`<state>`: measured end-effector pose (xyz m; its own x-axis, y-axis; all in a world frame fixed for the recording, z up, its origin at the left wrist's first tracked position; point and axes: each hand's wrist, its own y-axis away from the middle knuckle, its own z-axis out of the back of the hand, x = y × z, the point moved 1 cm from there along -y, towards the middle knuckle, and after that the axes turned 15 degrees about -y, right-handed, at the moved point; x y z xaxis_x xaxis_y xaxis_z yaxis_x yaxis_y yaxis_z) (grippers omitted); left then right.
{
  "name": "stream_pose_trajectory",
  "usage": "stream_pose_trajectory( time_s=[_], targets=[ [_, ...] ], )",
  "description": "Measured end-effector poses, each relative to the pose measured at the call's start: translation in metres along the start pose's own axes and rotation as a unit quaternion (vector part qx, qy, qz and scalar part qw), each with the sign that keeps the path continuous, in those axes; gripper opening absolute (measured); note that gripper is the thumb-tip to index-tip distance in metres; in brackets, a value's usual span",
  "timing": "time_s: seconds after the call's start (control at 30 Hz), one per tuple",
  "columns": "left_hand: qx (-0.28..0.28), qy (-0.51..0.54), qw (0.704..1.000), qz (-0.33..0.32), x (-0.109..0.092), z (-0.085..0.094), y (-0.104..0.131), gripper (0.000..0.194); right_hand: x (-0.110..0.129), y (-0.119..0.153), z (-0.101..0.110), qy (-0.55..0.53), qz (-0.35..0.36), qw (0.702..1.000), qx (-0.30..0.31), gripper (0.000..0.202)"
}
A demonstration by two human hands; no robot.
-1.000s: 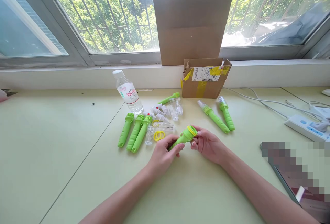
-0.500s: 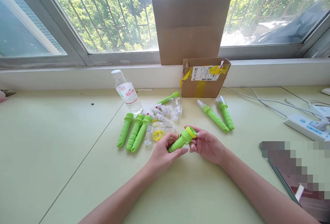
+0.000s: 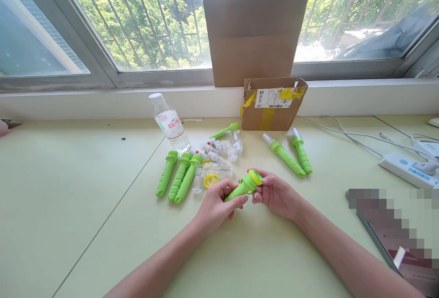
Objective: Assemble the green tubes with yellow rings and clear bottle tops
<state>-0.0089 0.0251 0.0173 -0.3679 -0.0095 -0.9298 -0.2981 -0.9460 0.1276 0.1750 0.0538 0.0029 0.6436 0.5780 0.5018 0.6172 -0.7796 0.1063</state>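
My left hand (image 3: 216,204) is wrapped round the body of a green ribbed plastic tube (image 3: 244,187), whose wide open mouth points up and to the right. A yellow ring (image 3: 255,177) sits around the neck near that mouth. The fingertips of my right hand (image 3: 279,197) pinch at the ring and rim from the right. Left of my hands lie several green tubes (image 3: 185,181) side by side. Close by are clear ribbed caps (image 3: 198,179), loose yellow rings (image 3: 211,180) and white-topped clear pieces (image 3: 215,157). Another green tube (image 3: 224,130) lies behind them.
Two green tubes with clear tips (image 3: 286,156) lie to the right. A water bottle (image 3: 172,126) stands at back left, a cardboard box (image 3: 270,106) against the sill. A power strip (image 3: 408,170) with cables and a partly blurred-out dark device (image 3: 373,243) are on the right.
The green tube has tilted slightly and shifted a little to the right in my hands. My left fingers have changed their hold slightly. The other pieces stay put.
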Motion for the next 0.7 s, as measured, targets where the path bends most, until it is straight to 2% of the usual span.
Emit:
stream_pose_trajectory(
  time_s=[0.2, 0.47, 0.6, 0.7],
  targets=[
    [0.045, 0.006, 0.999, -0.005, -0.0018, 0.0014, 0.0005, 0.031, -0.0009, 0.0018, 0.0022, -0.004, -0.010, 1.000, -0.001, 0.035],
    [0.058, 0.005, 0.998, -0.003, 0.0003, -0.0006, 0.0003, 0.032, -0.0006, 0.0013, 0.0016, -0.029, -0.006, 1.000, -0.004, 0.032],
    [0.037, -0.003, 0.999, -0.007, -0.0013, -0.0033, 0.0014, 0.031, -0.0006, 0.0000, 0.0013, -0.026, 0.008, 0.999, -0.017, 0.032],
    [-0.013, -0.046, 0.998, -0.040, -0.0022, -0.0055, 0.0014, 0.031, -0.0006, -0.0014, 0.0025, -0.025, 0.022, 0.999, -0.031, 0.032]
  ],
)
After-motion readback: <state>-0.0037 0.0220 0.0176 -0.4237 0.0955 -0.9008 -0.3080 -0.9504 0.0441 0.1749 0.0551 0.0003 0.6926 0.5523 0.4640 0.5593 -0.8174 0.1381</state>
